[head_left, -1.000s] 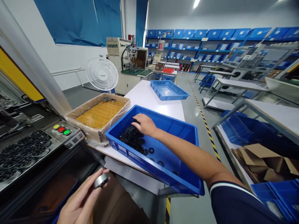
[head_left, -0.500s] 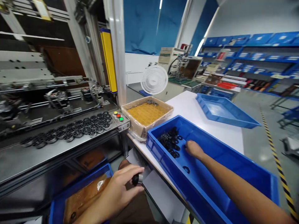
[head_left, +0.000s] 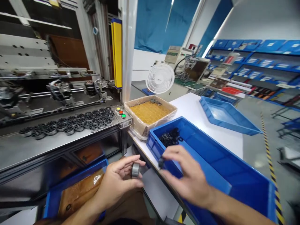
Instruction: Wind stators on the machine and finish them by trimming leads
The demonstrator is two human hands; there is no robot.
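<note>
My left hand [head_left: 122, 176] holds a short silver metal ring [head_left: 135, 170] between thumb and fingers, over my lap. To its right, my right hand [head_left: 187, 175] pinches a small black ring-shaped part [head_left: 161, 162], slightly blurred, in front of the near rim of the blue bin [head_left: 206, 140]. The two held parts are apart, facing each other. More black parts [head_left: 170, 137] lie heaped in the far left end of that bin.
Rows of black-and-silver round parts [head_left: 77, 122] cover the machine's ledge at left, beside a button box [head_left: 123, 117]. A plastic-lined carton [head_left: 150, 112] and a light blue tray [head_left: 225, 112] rest on the white table. Below left sits another blue bin [head_left: 47, 203] with brown contents.
My right hand has come up out of the blue bin and moved left toward my left hand, bringing a black ring-shaped part. My left hand has turned the metal ring slightly.
</note>
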